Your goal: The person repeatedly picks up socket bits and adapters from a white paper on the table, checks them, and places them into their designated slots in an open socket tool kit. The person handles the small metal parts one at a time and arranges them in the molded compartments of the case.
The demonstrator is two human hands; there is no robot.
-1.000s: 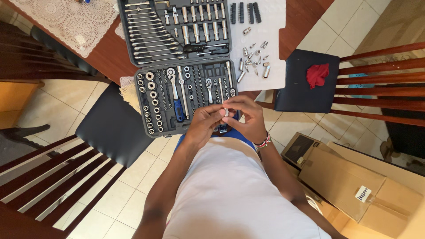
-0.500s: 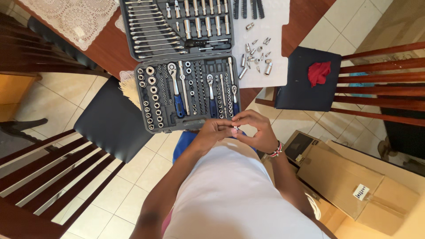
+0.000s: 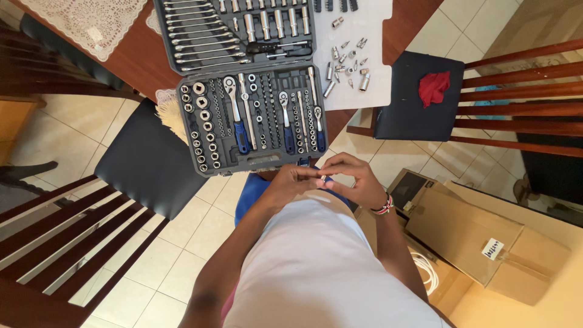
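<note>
My left hand and my right hand meet fingertip to fingertip just below the near edge of an open grey tool case. Between the fingertips sits a small shiny metal socket, pinched from both sides. The case holds rows of sockets, blue-handled ratchets, bits and spanners. A beaded bracelet circles my right wrist. My white shirt fills the lower middle of the view.
Loose silver bits and sockets lie on a white sheet right of the case. A dark-seated chair stands at left, another with a red cloth at right. Cardboard boxes sit lower right.
My hands have drawn back from over the case's lower right corner toward my body, still pinching the small socket. The case now shows further up the view.
</note>
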